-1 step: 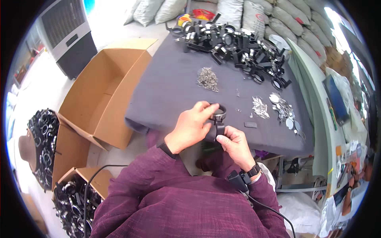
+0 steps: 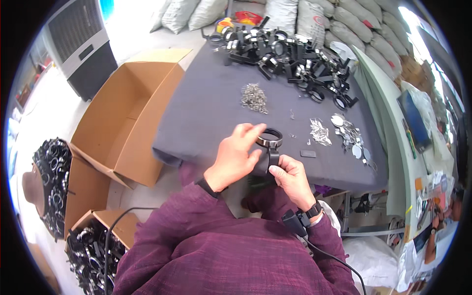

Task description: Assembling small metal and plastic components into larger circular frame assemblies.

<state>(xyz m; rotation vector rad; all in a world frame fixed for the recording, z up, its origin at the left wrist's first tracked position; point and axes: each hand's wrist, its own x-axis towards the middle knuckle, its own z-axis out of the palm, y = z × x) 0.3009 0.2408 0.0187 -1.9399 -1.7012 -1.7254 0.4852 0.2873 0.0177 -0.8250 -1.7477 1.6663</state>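
Observation:
A black ring-shaped clamp [image 2: 270, 139] with a silver metal band and a black stem stands upright over the front edge of the cloth-covered table. My right hand [image 2: 290, 178] pinches its stem between thumb and fingers. My left hand [image 2: 235, 156] is beside the ring with thumb and fingers spread, the fingertips blurred close to the ring's left rim. Whether they touch it I cannot tell. Beyond the hands lies a heap of small metal fasteners [image 2: 254, 99]. To the right are a pile of thin silver pieces [image 2: 320, 132] and a small dark rectangular piece [image 2: 308, 154].
Many similar black clamps [image 2: 278, 47] are heaped at the table's far side. Round discs with metal parts [image 2: 355, 142] lie at the right. An open cardboard box [image 2: 158, 105] stands left of the table, and boxes of clamps [image 2: 91, 255] at lower left. A cable [image 2: 106, 241] runs past my left arm.
My left fingers have come off the top of the ring and moved slightly left, so the ring's opening now shows. My right hand keeps its hold on the stem.

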